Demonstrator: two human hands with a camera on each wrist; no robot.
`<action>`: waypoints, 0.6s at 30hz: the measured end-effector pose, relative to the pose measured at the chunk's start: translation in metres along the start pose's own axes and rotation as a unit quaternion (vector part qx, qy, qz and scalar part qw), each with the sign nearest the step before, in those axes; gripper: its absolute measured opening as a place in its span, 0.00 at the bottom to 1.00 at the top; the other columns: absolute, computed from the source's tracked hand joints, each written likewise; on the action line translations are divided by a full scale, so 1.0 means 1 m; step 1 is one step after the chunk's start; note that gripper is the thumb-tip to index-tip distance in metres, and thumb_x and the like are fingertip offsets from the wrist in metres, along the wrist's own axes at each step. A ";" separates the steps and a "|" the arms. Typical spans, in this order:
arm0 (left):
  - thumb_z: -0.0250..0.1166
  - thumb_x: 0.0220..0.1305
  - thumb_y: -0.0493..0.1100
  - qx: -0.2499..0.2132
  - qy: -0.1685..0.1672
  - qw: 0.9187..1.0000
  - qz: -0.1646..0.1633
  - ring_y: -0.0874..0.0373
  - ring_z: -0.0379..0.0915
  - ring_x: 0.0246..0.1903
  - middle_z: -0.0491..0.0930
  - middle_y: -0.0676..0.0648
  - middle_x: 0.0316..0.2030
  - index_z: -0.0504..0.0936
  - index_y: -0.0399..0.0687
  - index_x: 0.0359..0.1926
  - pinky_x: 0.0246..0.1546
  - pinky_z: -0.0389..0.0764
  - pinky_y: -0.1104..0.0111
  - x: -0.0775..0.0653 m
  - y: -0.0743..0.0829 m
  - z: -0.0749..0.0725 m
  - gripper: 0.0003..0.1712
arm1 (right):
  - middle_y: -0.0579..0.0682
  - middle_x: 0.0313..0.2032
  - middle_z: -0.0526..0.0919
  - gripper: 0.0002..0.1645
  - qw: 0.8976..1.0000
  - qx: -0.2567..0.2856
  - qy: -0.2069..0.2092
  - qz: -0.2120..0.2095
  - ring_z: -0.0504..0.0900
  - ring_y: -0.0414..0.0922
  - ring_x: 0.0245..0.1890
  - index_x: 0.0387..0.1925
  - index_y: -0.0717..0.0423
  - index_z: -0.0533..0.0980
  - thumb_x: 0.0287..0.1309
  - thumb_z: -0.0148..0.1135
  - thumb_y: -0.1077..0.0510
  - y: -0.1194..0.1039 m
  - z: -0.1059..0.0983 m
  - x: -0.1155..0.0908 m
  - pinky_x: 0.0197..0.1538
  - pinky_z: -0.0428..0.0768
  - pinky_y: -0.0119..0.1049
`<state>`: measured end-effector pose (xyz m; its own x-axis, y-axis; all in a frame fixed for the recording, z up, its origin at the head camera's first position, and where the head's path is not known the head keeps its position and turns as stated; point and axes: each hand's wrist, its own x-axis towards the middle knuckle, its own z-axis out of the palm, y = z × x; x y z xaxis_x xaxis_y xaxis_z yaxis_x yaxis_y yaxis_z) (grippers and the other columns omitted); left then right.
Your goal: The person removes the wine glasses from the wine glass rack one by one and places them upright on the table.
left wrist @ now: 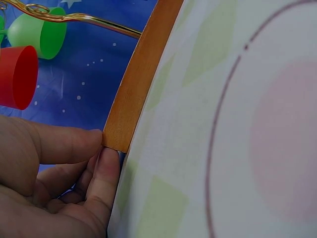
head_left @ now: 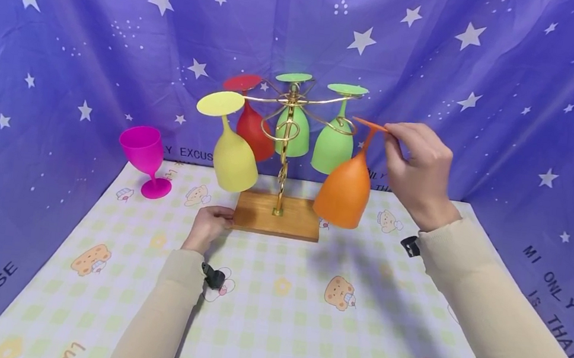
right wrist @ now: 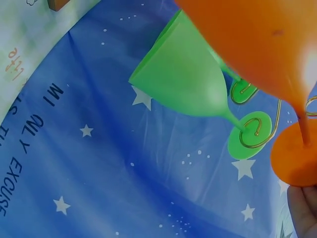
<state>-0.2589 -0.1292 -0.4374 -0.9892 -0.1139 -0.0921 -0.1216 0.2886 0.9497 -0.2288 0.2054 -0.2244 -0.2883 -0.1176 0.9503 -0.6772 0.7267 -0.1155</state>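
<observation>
My right hand (head_left: 420, 165) pinches the rim of the foot of an orange wine goblet (head_left: 347, 192), which hangs upside down beside a brass stemware rack (head_left: 284, 161). Its foot (right wrist: 294, 161) shows close to a wire loop in the right wrist view. At the left end of the rack's wooden base (head_left: 261, 214), my left hand (head_left: 209, 226) grips the corner between thumb and finger (left wrist: 106, 166). Upside down on the rack's arms hang a yellow goblet (head_left: 235, 164), a red goblet (head_left: 255, 133) and two green goblets, one at the back (head_left: 295, 135) and one at right (head_left: 333, 146).
A magenta goblet (head_left: 143, 146) stands upright at the table's back left. A checked, cartoon-print cloth (head_left: 269, 320) covers the table. Purple star-patterned curtains (head_left: 420, 58) enclose the back and both sides.
</observation>
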 end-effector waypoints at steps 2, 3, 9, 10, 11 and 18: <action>0.62 0.53 0.26 0.000 -0.002 1.000 0.000 0.53 0.80 0.36 0.83 0.36 0.42 0.83 0.32 0.45 0.38 0.79 0.69 0.000 0.000 0.000 0.16 | 0.56 0.32 0.85 0.08 1.000 -0.005 0.000 0.003 0.82 0.50 0.35 0.36 0.63 0.85 0.57 0.62 0.66 0.002 -0.003 -0.002 0.45 0.76 0.33; 0.62 0.53 0.26 0.000 -0.002 1.000 0.000 0.53 0.80 0.36 0.83 0.36 0.42 0.83 0.32 0.45 0.38 0.79 0.68 0.000 0.000 0.000 0.16 | 0.57 0.32 0.85 0.08 1.000 -0.007 -0.001 0.003 0.82 0.50 0.35 0.36 0.63 0.84 0.57 0.61 0.65 0.004 -0.004 -0.003 0.45 0.75 0.33; 0.62 0.54 0.26 -0.011 -0.006 1.000 0.001 0.52 0.80 0.38 0.82 0.35 0.43 0.82 0.31 0.46 0.39 0.80 0.68 0.001 0.001 0.000 0.17 | 0.57 0.32 0.85 0.08 1.000 -0.009 0.000 0.014 0.82 0.50 0.36 0.36 0.64 0.84 0.57 0.61 0.65 0.009 -0.007 -0.012 0.46 0.76 0.33; 0.62 0.54 0.26 -0.013 -0.005 1.000 0.001 0.52 0.81 0.38 0.82 0.35 0.43 0.82 0.31 0.46 0.39 0.80 0.68 0.001 0.001 0.000 0.17 | 0.57 0.32 0.85 0.08 1.000 -0.010 -0.001 0.017 0.82 0.50 0.36 0.36 0.64 0.84 0.57 0.61 0.65 0.010 -0.007 -0.013 0.46 0.76 0.33; 0.62 0.53 0.26 -0.014 -0.005 1.000 0.002 0.52 0.81 0.38 0.82 0.35 0.44 0.82 0.30 0.46 0.40 0.80 0.68 0.001 0.001 0.000 0.17 | 0.57 0.32 0.85 0.08 1.000 -0.010 -0.002 0.019 0.82 0.50 0.36 0.36 0.64 0.84 0.57 0.61 0.65 0.010 -0.007 -0.015 0.46 0.76 0.32; 0.62 0.53 0.26 -0.012 -0.005 1.000 0.002 0.51 0.81 0.38 0.82 0.35 0.43 0.82 0.30 0.46 0.41 0.80 0.67 0.001 0.000 0.000 0.17 | 0.56 0.31 0.85 0.08 0.999 -0.008 -0.003 0.036 0.82 0.50 0.36 0.35 0.64 0.84 0.56 0.62 0.65 0.009 -0.007 -0.027 0.46 0.75 0.30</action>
<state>-0.2603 -0.1298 -0.4376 -0.9904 -0.1033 -0.0916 -0.1163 0.2662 0.9569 -0.2227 0.2202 -0.2487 -0.3396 -0.0689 0.9380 -0.6436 0.7443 -0.1783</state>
